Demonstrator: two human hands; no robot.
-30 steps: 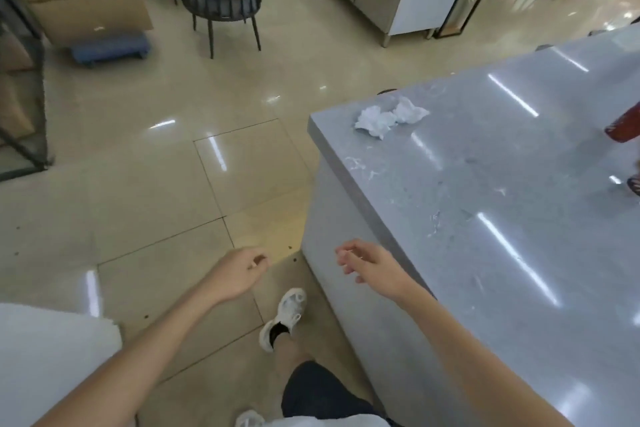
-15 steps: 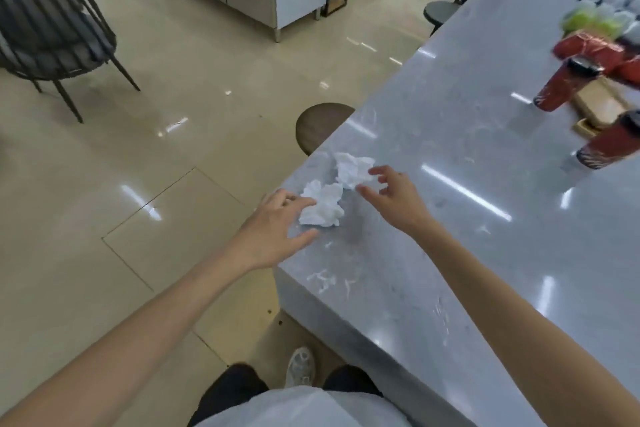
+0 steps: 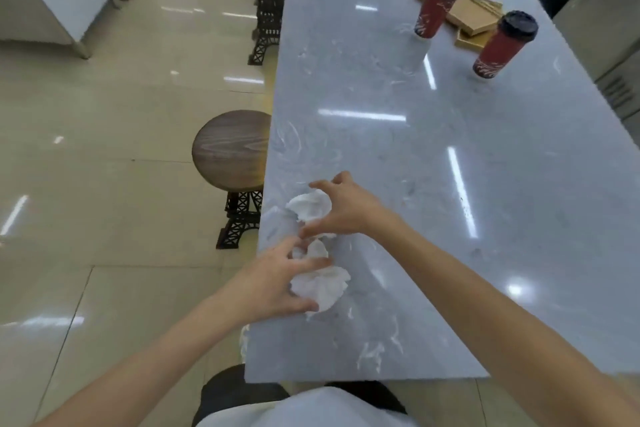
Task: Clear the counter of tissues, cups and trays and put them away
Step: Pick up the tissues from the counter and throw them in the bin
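Two crumpled tissues are being gathered at the counter's left edge near its near corner. The near tissue is pinched by the left hand; the far tissue is clasped under the curled fingers of the right hand, presumably so both lift together.

Both forearms are bare from wrist to the frame edge — no sleeves, watch or bracelet in sight. The left hand and right hand are ungloved, without visible rings. Below, a white top covers the torso, with dark trousers at the legs.
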